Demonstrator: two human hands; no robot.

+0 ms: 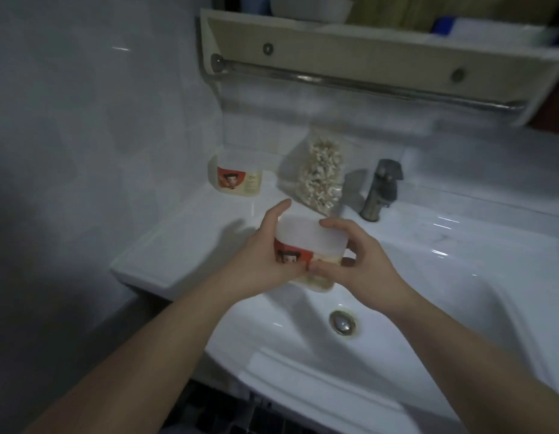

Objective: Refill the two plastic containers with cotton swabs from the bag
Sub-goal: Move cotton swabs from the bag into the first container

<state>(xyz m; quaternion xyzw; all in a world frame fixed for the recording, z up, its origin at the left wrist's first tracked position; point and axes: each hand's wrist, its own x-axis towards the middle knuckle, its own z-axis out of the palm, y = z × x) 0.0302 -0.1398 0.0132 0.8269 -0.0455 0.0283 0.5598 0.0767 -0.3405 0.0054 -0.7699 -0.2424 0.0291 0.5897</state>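
A round plastic container [306, 242] with a white lid and a red picture label is held over the left edge of the sink basin. My left hand [262, 255] grips its left side. My right hand [362, 261] grips its right side, fingers over the lid's rim and thumb on the label. A second container [236, 175] with the same label stands at the back left of the counter, against the wall. Leaning on the wall between it and the tap is a clear bag of cotton swabs [319, 177].
The white sink basin [428, 308] with its metal drain [343, 321] lies below my hands. A metal tap [381, 189] stands behind it. A shelf with a towel rail [366, 83] hangs on the wall above. The white counter [184, 242] extends left.
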